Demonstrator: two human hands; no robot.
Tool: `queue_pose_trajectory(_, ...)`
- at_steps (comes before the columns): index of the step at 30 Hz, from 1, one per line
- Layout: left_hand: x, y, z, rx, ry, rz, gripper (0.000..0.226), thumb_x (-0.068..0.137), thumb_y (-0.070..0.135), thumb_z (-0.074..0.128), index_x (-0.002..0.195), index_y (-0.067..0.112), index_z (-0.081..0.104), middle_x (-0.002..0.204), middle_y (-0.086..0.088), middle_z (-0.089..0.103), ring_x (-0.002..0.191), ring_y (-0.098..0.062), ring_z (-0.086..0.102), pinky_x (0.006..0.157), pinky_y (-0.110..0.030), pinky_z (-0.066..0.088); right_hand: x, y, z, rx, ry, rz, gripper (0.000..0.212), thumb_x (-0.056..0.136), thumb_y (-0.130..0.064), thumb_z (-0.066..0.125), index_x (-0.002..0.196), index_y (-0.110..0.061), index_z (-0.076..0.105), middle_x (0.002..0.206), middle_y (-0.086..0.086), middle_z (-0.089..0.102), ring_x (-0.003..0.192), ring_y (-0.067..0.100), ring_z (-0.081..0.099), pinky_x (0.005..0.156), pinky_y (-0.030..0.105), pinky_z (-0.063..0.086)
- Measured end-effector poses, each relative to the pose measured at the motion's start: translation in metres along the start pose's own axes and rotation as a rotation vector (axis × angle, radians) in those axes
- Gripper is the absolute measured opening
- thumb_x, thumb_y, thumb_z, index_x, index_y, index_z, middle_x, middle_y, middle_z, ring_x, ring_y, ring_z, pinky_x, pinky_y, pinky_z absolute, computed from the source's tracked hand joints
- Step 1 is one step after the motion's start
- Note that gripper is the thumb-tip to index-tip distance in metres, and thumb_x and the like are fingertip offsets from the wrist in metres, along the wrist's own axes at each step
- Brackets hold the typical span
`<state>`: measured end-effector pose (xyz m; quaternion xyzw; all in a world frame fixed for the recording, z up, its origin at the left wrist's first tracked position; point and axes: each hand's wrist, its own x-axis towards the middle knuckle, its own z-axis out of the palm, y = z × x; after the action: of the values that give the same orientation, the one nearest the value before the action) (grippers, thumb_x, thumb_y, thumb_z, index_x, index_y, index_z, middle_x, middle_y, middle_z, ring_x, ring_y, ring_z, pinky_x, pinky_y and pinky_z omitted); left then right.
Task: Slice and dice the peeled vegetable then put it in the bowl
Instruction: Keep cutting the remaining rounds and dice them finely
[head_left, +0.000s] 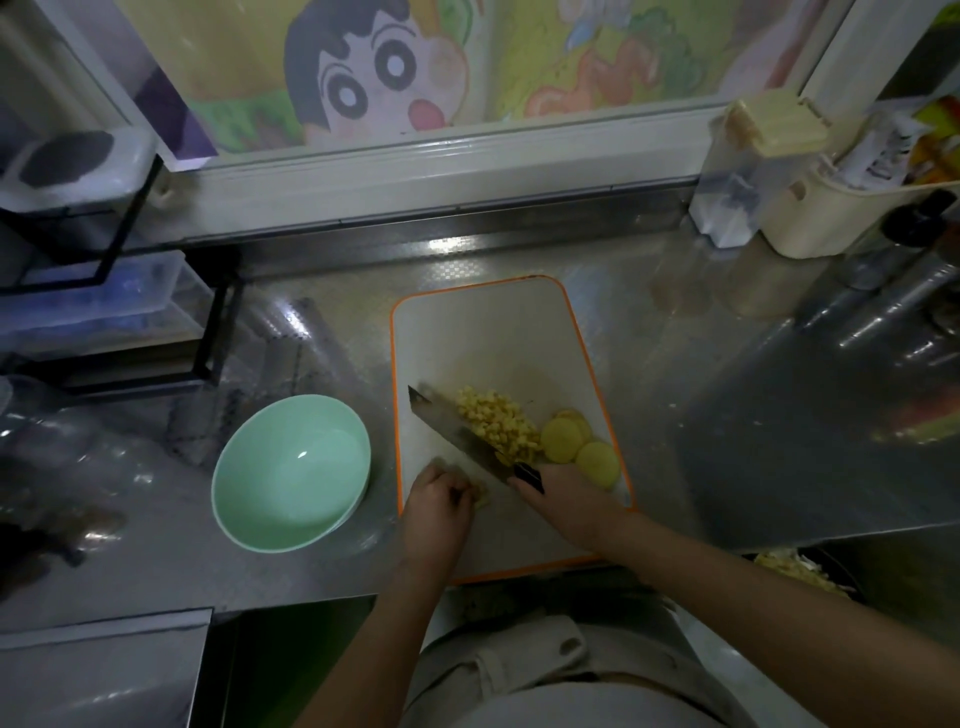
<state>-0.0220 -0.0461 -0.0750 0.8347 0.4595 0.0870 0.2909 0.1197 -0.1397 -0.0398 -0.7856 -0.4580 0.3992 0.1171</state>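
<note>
Right hand (563, 493) clamps fingers on the cleaver (449, 425), blade banked against the diced pile (498, 421), probably corralling it; left hand (439, 501) fingers curl over uncut pieces (482, 496), steadying them. Round slices (579, 444) wait; green bowl (291, 467) stands beside.

- Embossed steel countertop (675, 353), shiny, under dim light with one bright glare patch near the back edge.
- Behind it, a white window frame (441, 166) across the full width.
- Above the frame, a pane covered by a colourful cartoon picture (363, 83): big-eyed face, yellow and green background.
- At the left, a black metal rack (208, 338) with clear plastic boxes (104, 296) on its shelves.
- At the right rear, a clear dispenser with a cream lid (769, 130), just beside a cream tub (841, 223) stuffed with packets.
- Along the right, a tilted reflective metal sheet (831, 426).
</note>
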Motion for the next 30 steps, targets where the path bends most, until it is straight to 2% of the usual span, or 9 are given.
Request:
queue_pose_trajectory(3,-0.001,-0.001,0.0,-0.009,-0.002,0.0,0.012,0.085,0.013,0.06,0.084,0.006,0.07,0.094,-0.009,0.057,0.087,-0.025,0.055,0.065,-0.022,0.032,-0.001,-0.001,-0.007,0.095,0.042,0.027,0.032,0.099,-0.046,0.034,0.071,-0.03,0.037,0.069,-0.009,0.041,0.064,0.008,0.043,0.071,0.029,0.037)
queue_pose_trajectory(7,-0.004,-0.001,-0.002,-0.066,0.022,-0.009,0.018,0.089,0.016,0.056,0.101,0.009,0.067,0.105,-0.007,0.06,0.096,-0.022,0.055,0.074,-0.021,0.037,-0.008,-0.008,-0.014,0.125,0.067,-0.009,0.03,0.099,-0.045,0.034,0.069,-0.038,0.031,0.071,-0.015,0.041,0.063,-0.005,0.036,0.076,0.025,0.035)
queue_pose_trajectory(10,-0.008,-0.007,-0.003,-0.022,0.02,-0.008,0.025,0.085,0.021,0.059,0.109,0.014,0.063,0.109,-0.007,0.06,0.106,-0.024,0.051,0.085,-0.031,0.043,-0.013,-0.011,-0.014,0.133,0.057,-0.014,0.03,0.099,-0.044,0.035,0.07,-0.038,0.03,0.072,-0.015,0.039,0.064,-0.005,0.035,0.078,0.024,0.034)
queue_pose_trajectory(12,-0.011,-0.012,-0.005,0.017,0.023,-0.018,0.023,0.081,0.021,0.063,0.103,0.016,0.063,0.102,-0.004,0.06,0.104,-0.023,0.051,0.083,-0.032,0.042,-0.016,-0.01,-0.01,0.109,0.047,-0.004,0.028,0.098,-0.046,0.034,0.074,-0.033,0.039,0.074,-0.01,0.044,0.066,0.003,0.041,0.076,0.025,0.035)
queue_pose_trajectory(16,-0.016,-0.014,-0.006,0.04,0.051,0.011,0.009,0.077,0.012,0.068,0.085,0.013,0.066,0.089,-0.008,0.062,0.093,-0.03,0.055,0.079,-0.035,0.044,-0.021,-0.009,0.003,0.08,0.125,-0.065,0.038,0.098,-0.039,0.044,0.069,-0.014,0.043,0.061,-0.001,0.039,0.052,0.009,0.037,0.049,0.023,0.027)
queue_pose_trajectory(20,-0.017,-0.012,-0.007,0.049,0.06,0.028,0.007,0.077,0.006,0.066,0.078,0.011,0.07,0.085,-0.011,0.066,0.091,-0.034,0.057,0.083,-0.04,0.046,-0.022,-0.008,0.017,0.042,0.114,-0.036,0.04,0.097,-0.042,0.045,0.071,-0.013,0.043,0.061,0.0,0.039,0.052,0.011,0.037,0.046,0.024,0.025)
queue_pose_trajectory(22,-0.017,-0.012,-0.007,0.05,0.062,0.038,0.009,0.077,0.005,0.066,0.077,0.011,0.072,0.084,-0.01,0.068,0.09,-0.033,0.057,0.084,-0.04,0.046,-0.023,-0.008,0.019,0.05,0.078,-0.009,0.04,0.097,-0.046,0.042,0.073,-0.013,0.045,0.063,-0.002,0.042,0.053,0.007,0.038,0.051,0.02,0.032)
queue_pose_trajectory(25,-0.016,-0.015,-0.006,0.054,0.069,0.053,0.011,0.078,0.006,0.066,0.08,0.013,0.074,0.087,-0.006,0.07,0.091,-0.031,0.057,0.083,-0.037,0.045,-0.025,-0.011,0.019,0.072,0.011,0.027,0.039,0.097,-0.049,0.035,0.083,-0.015,0.049,0.068,-0.005,0.045,0.058,0.003,0.039,0.068,0.026,0.04)
queue_pose_trajectory(30,-0.013,-0.016,-0.006,0.062,0.044,0.027,0.013,0.082,0.011,0.063,0.085,0.015,0.075,0.092,-0.004,0.071,0.096,-0.027,0.055,0.081,-0.031,0.041,-0.026,-0.021,0.022,0.011,-0.034,0.052,0.04,0.099,-0.045,0.032,0.065,-0.025,0.03,0.066,-0.005,0.04,0.057,0.004,0.035,0.072,0.028,0.039)
